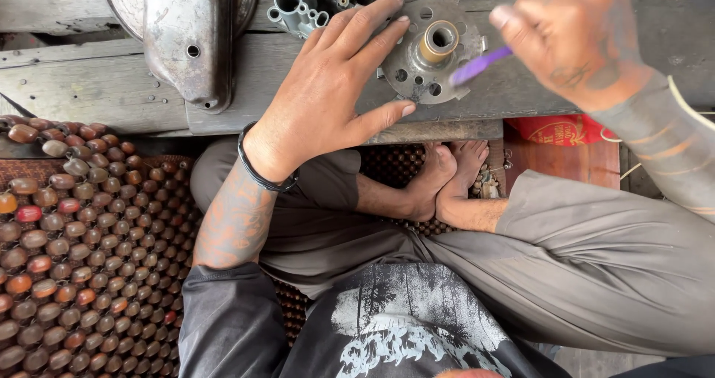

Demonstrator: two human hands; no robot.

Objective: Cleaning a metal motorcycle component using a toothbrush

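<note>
A round grey metal disc part (417, 69) with holes and a brass-coloured hub (438, 41) lies on a worn wooden board (89, 87). My left hand (335, 87) presses on the disc's left edge with fingers spread, steadying it. My right hand (573, 35) is raised at the upper right and grips a purple toothbrush (477, 67), whose head points down at the disc's right side. The right hand is blurred by motion.
A large grey metal casing (186, 35) and a small cast metal part (309, 2) rest on the board's far side. A brown beaded seat mat (74, 251) covers the left. My crossed legs and bare feet (447, 180) are below; a red packet (562, 130) lies at right.
</note>
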